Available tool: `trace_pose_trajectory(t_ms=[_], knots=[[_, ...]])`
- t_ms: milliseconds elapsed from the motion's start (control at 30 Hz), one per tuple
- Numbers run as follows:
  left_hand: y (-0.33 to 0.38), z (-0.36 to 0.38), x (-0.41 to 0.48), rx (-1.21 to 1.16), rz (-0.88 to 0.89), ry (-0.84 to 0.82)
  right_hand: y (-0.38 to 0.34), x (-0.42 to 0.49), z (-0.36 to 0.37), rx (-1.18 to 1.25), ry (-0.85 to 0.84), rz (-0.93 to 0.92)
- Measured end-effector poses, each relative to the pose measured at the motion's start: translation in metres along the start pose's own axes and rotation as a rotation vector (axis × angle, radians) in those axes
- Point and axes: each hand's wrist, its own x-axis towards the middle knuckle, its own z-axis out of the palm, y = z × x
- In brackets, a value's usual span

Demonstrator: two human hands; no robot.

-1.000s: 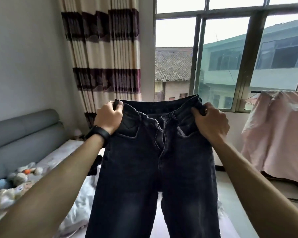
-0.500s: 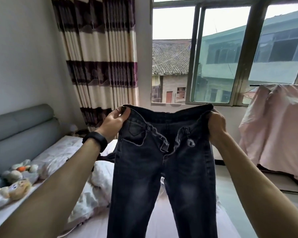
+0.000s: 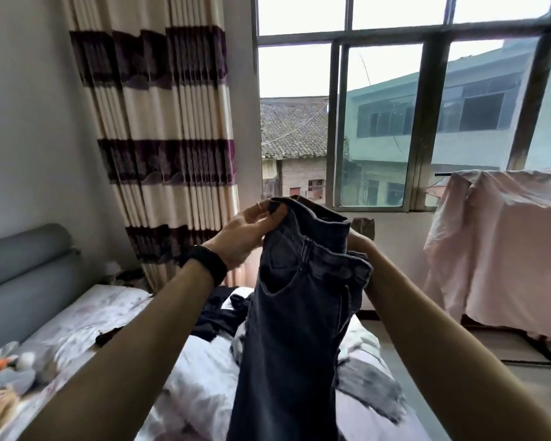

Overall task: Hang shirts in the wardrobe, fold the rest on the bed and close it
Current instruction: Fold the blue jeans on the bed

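Note:
Dark denim jeans hang in front of me over the bed, folded lengthwise so one leg lies over the other. My left hand pinches the waistband at its upper left corner, with a black band on the wrist. My right hand is mostly hidden behind the jeans at the waistband's right side, and only a bit of it shows. Loose clothes lie on the bed: a dark garment and a grey one.
A grey headboard and stuffed toys are at the left. A striped curtain hangs beside the window. A pink cloth is draped over a rack at the right. The wardrobe is not in view.
My hands have come together, bringing the two sides of the waistband close. The jeans went from spread flat to folded in half lengthwise, and they hang lower.

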Motion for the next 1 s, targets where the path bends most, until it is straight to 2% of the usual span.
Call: trace_pose_trajectory(t_ms=[100, 300, 333, 433, 467, 533, 600, 667, 767, 867, 1000], knots=[[-0.005, -0.001, 0.003, 0.076, 0.024, 0.009, -0.001, 0.009, 0.006, -0.006, 0.014, -0.092], [-0.017, -0.007, 0.012, 0.231, 0.098, 0.131, 0.022, 0.035, -0.004, -0.133, -0.003, 0.054], [-0.018, -0.009, 0.013, 0.243, 0.111, 0.168, 0.027, 0.034, -0.009, -0.084, -0.032, 0.045], [-0.021, -0.021, 0.019, 0.320, 0.130, 0.283, 0.030, 0.027, -0.021, 0.365, -0.226, 0.170], [-0.022, -0.026, 0.022, 0.362, 0.125, 0.309, 0.029, 0.026, -0.025, 0.343, -0.277, 0.159], [-0.024, -0.033, 0.027, 0.474, 0.122, 0.334, 0.027, 0.026, -0.027, 0.000, -0.275, 0.068], [-0.026, -0.033, 0.029, 0.542, 0.128, 0.334, 0.024, 0.025, -0.025, -0.370, -0.170, -0.022], [-0.028, -0.032, 0.028, 0.551, 0.144, 0.350, 0.029, 0.029, -0.021, -0.635, -0.054, -0.123], [-0.028, -0.036, 0.022, 0.466, 0.169, 0.330, 0.039, 0.032, -0.022, -0.714, 0.065, -0.245], [-0.022, -0.038, 0.016, 0.420, 0.207, 0.288, 0.041, 0.037, -0.028, -0.723, 0.171, -0.292], [-0.010, -0.038, 0.013, 0.424, 0.250, 0.267, 0.039, 0.040, -0.022, -0.796, 0.206, -0.433]])
